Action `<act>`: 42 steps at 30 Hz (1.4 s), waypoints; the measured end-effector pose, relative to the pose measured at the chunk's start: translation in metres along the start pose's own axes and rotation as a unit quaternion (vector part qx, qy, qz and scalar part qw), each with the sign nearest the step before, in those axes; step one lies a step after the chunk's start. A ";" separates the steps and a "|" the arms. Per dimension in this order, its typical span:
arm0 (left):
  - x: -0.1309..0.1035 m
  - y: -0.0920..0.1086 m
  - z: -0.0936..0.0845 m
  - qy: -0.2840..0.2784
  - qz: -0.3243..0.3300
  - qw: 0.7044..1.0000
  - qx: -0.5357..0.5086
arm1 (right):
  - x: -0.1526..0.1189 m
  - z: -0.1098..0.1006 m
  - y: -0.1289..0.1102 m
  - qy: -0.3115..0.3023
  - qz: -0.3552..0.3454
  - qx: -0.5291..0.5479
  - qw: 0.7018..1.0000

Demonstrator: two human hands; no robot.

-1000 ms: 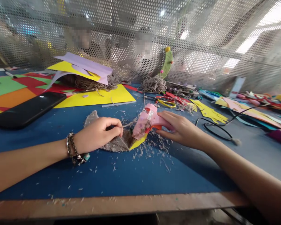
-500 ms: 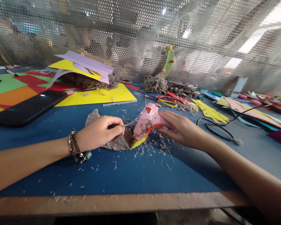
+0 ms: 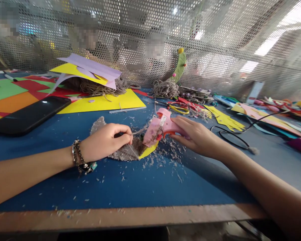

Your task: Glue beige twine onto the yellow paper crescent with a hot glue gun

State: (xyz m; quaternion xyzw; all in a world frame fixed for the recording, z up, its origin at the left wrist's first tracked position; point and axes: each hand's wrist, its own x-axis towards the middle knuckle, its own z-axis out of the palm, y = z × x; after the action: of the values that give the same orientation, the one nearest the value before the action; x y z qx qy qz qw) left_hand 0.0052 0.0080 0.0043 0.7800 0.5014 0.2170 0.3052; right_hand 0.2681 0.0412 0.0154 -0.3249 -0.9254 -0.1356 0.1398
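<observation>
My right hand is wrapped round the handle of a pink glue gun, whose nozzle points down and left. The nozzle tip is at the bare yellow end of a crescent-shaped paper piece. Grey string covers the rest of that piece. My left hand rests over the covered part, thumb and forefinger pinched on a thin strand of string that runs to the edge of the yellow. Its other fingers are curled, and part of the crescent is hidden beneath them.
A black phone lies at left beside coloured paper sheets. Yellow-handled scissors and a string bundle lie farther back, before a perforated metal screen. A black cable coils at right. Fibre scraps litter the blue table.
The glue gun has tilted slightly and its body sits a little higher, the nozzle still close to the yellow end. My left hand keeps its pinch in nearly the same place.
</observation>
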 end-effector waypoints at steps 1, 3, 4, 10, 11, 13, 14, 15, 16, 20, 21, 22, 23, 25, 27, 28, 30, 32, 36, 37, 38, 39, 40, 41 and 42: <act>0.000 0.000 0.000 0.002 -0.001 1.000 0.000 | 0.000 0.000 0.000 0.001 -0.001 -0.004 1.000; 0.000 0.000 0.000 0.002 -0.002 1.000 0.000 | 0.000 0.001 0.001 -0.001 0.002 -0.007 1.000; 0.000 0.000 0.000 0.001 -0.003 1.000 0.000 | 0.000 0.001 0.001 -0.003 0.004 -0.007 1.000; 0.000 0.001 0.000 -0.005 -0.003 1.000 0.001 | 0.001 0.000 0.001 -0.009 0.020 -0.007 1.000; 0.000 0.002 0.000 -0.007 -0.005 1.000 0.001 | 0.001 0.000 0.001 -0.009 0.020 -0.008 1.000; 0.000 0.003 -0.001 -0.007 -0.005 1.000 0.001 | 0.001 0.000 0.001 -0.006 0.012 -0.008 1.000; 0.000 0.003 -0.001 -0.007 -0.004 1.000 0.001 | 0.000 0.001 0.001 -0.004 0.006 -0.006 1.000; -0.001 0.004 -0.002 -0.008 -0.002 1.000 0.003 | 0.000 0.001 0.001 -0.002 0.000 -0.003 1.000; -0.001 0.004 -0.002 -0.008 0.000 1.000 0.006 | 0.000 0.001 0.001 0.000 -0.007 -0.001 1.000; -0.001 0.005 -0.003 -0.016 -0.001 1.000 0.015 | -0.002 0.001 0.000 0.007 -0.024 -0.001 1.000; -0.001 0.005 -0.003 -0.017 -0.001 1.000 0.015 | -0.002 0.001 -0.001 0.007 -0.025 -0.002 1.000; 0.000 0.005 -0.003 -0.018 -0.002 1.000 0.014 | -0.001 0.001 -0.001 0.007 -0.024 -0.003 1.000; 0.000 0.005 -0.003 -0.019 -0.003 1.000 0.013 | -0.001 0.001 -0.001 0.007 -0.023 -0.004 1.000; 0.000 0.005 -0.003 -0.021 -0.005 1.000 0.013 | 0.000 0.000 -0.002 0.010 -0.022 -0.005 1.000; -0.001 0.005 -0.003 -0.021 -0.005 1.000 0.014 | 0.000 0.000 -0.002 0.012 -0.023 -0.006 1.000; -0.001 0.006 -0.003 -0.020 -0.005 1.000 0.015 | 0.000 0.000 -0.002 0.012 -0.025 -0.005 1.000; -0.001 0.006 -0.003 -0.018 -0.006 1.000 0.016 | 0.000 0.001 -0.001 0.013 -0.027 -0.003 1.000; -0.001 0.006 -0.003 -0.019 -0.007 1.000 0.016 | 0.000 0.001 -0.001 0.013 -0.029 -0.001 0.999; 0.000 0.005 -0.002 -0.022 -0.008 1.000 0.011 | -0.001 0.001 -0.001 0.013 -0.029 -0.002 0.999; 0.000 0.004 -0.002 -0.023 -0.008 1.000 0.011 | -0.001 0.001 -0.001 0.013 -0.029 -0.003 0.999; 0.000 0.004 -0.002 -0.022 -0.008 1.000 0.011 | -0.001 0.001 -0.001 0.012 -0.028 -0.005 1.000; 0.000 0.004 -0.002 -0.021 -0.009 1.000 0.010 | -0.001 0.000 -0.001 0.012 -0.027 -0.007 1.000; 0.000 0.004 -0.002 -0.021 -0.008 1.000 0.009 | -0.001 0.000 -0.001 0.010 -0.023 -0.007 1.000; 0.000 0.003 -0.002 -0.020 -0.008 1.000 0.008 | -0.001 0.000 -0.001 0.010 -0.019 -0.006 1.000; 0.000 0.003 -0.002 -0.021 -0.008 1.000 0.007 | 0.000 0.000 -0.001 0.007 -0.015 -0.004 1.000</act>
State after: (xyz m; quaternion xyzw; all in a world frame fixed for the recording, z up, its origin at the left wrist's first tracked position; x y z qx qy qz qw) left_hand 0.0059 0.0076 0.0082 0.7826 0.5023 0.1951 0.3117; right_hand 0.2679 0.0404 0.0151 -0.3109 -0.9286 -0.1439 0.1427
